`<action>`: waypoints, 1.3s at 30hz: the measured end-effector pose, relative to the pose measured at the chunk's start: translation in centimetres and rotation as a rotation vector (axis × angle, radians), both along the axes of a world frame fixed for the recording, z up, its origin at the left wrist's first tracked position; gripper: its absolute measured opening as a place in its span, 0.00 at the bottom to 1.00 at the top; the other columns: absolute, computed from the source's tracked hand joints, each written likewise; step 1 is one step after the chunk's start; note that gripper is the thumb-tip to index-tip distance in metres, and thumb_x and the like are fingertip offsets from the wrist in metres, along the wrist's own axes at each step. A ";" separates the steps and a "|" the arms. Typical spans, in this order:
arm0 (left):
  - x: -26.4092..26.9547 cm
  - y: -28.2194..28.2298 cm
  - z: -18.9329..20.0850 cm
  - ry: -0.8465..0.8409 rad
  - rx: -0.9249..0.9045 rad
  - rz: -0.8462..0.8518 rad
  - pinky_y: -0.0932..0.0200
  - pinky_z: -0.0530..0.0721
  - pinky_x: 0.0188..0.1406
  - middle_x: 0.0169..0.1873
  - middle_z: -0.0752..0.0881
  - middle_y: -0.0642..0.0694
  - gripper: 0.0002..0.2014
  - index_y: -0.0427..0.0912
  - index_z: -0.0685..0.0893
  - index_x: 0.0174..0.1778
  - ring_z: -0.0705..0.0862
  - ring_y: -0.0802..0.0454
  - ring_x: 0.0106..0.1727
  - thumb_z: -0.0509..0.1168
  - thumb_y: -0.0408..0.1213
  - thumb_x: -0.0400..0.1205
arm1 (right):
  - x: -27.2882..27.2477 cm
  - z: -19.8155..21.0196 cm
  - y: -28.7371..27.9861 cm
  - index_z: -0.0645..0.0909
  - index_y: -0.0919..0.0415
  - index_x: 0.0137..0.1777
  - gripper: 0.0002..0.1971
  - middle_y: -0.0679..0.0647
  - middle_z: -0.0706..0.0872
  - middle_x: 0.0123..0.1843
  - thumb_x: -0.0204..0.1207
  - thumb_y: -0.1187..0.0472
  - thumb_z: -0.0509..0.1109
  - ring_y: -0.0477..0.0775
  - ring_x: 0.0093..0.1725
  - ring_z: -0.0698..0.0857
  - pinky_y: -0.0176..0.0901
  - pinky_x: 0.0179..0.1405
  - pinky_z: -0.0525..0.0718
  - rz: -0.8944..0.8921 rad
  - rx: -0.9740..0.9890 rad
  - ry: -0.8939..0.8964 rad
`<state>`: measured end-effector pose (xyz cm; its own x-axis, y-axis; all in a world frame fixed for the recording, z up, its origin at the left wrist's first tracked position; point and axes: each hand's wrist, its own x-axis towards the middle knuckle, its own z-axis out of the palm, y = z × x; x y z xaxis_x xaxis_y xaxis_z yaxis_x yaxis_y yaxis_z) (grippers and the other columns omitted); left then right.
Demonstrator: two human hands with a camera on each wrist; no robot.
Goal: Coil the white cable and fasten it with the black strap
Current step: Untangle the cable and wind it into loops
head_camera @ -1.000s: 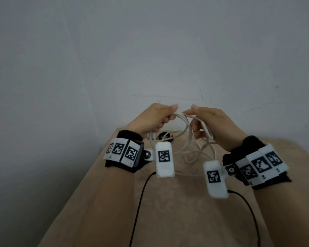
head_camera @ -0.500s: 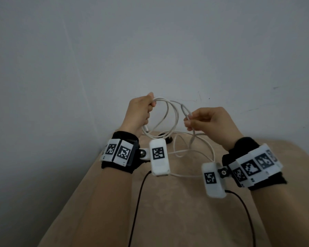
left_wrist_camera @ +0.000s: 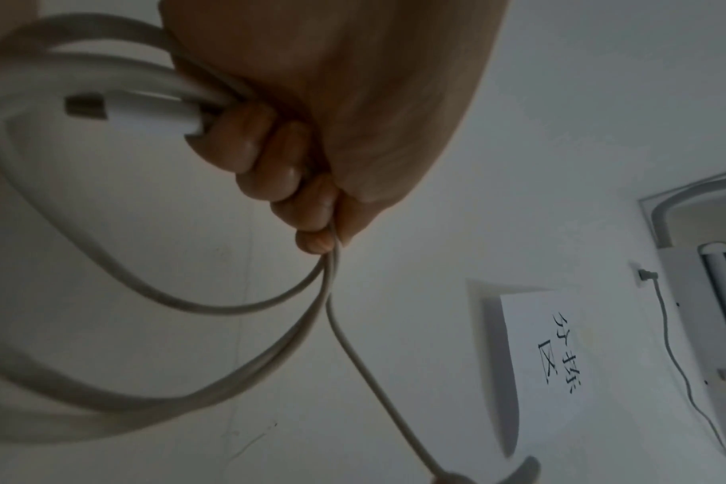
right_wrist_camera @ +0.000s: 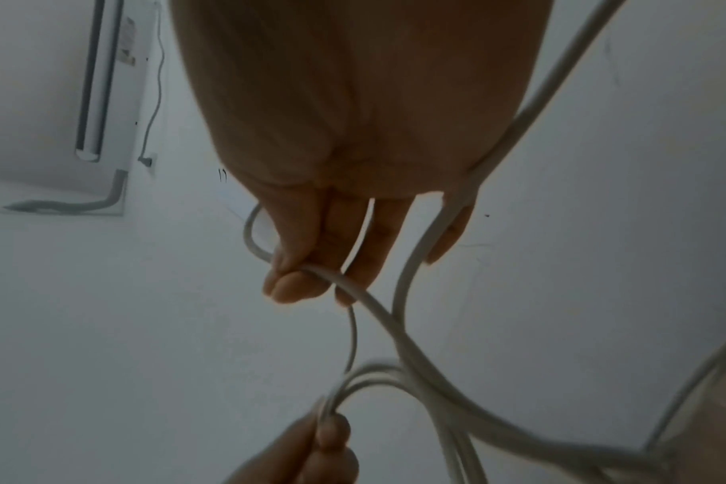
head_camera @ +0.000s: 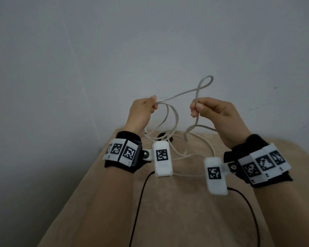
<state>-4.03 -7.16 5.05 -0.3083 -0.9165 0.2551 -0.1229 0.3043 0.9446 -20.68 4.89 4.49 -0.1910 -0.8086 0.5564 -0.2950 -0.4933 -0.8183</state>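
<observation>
The left hand (head_camera: 141, 113) grips the gathered loops of the white cable (head_camera: 169, 120) above the counter (head_camera: 168, 211). The right hand (head_camera: 214, 114) pinches a free strand. The black strap (head_camera: 161, 135) lies on the counter's far edge.

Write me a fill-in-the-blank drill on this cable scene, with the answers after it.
1. The coiled loops of the white cable are gripped in the ___ hand.
2. The right hand pinches a ___ strand of cable.
3. The black strap lies on the ___ surface.
Answers: left; single; beige
</observation>
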 end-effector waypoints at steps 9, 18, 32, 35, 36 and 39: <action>2.4 -1.7 0.0 0.135 -0.002 0.268 0.58 0.63 0.26 0.24 0.72 0.51 0.20 0.45 0.77 0.27 0.66 0.55 0.23 0.57 0.45 0.86 | -1.8 0.9 0.9 0.80 0.62 0.41 0.12 0.45 0.71 0.22 0.83 0.66 0.57 0.46 0.25 0.72 0.43 0.44 0.76 -0.014 0.190 -0.336; 4.9 -2.7 0.7 0.244 -0.018 0.317 0.62 0.63 0.26 0.24 0.71 0.51 0.20 0.45 0.77 0.27 0.66 0.56 0.24 0.58 0.44 0.85 | -2.0 -1.1 -0.2 0.84 0.62 0.37 0.13 0.46 0.76 0.19 0.82 0.62 0.64 0.45 0.19 0.74 0.46 0.35 0.84 -0.333 0.200 -0.092; 3.8 -1.8 1.0 0.255 0.037 0.221 0.68 0.60 0.14 0.24 0.69 0.51 0.19 0.44 0.76 0.28 0.63 0.61 0.16 0.58 0.44 0.86 | -1.4 -1.9 -0.9 0.85 0.69 0.54 0.09 0.59 0.90 0.43 0.80 0.65 0.67 0.50 0.40 0.89 0.37 0.44 0.89 -0.267 0.440 -0.034; 4.0 -1.9 1.0 0.244 0.034 0.260 0.66 0.61 0.17 0.24 0.69 0.51 0.19 0.44 0.76 0.28 0.63 0.58 0.20 0.58 0.44 0.86 | -1.4 -0.3 0.3 0.82 0.63 0.62 0.13 0.60 0.90 0.50 0.78 0.65 0.70 0.53 0.49 0.89 0.40 0.52 0.87 -0.182 0.424 -0.007; 4.3 -2.0 1.0 0.255 0.039 0.278 0.65 0.61 0.17 0.24 0.70 0.51 0.19 0.44 0.76 0.28 0.63 0.58 0.19 0.58 0.43 0.86 | -1.4 0.4 0.8 0.81 0.60 0.63 0.15 0.59 0.90 0.52 0.77 0.64 0.71 0.53 0.52 0.89 0.41 0.54 0.87 -0.142 0.433 0.013; 5.1 -2.1 1.1 0.312 0.069 0.310 0.66 0.58 0.14 0.23 0.69 0.50 0.19 0.44 0.76 0.28 0.61 0.60 0.15 0.58 0.43 0.86 | -1.5 2.1 2.4 0.82 0.57 0.64 0.16 0.56 0.91 0.54 0.76 0.62 0.71 0.53 0.56 0.88 0.42 0.57 0.86 -0.058 0.457 0.052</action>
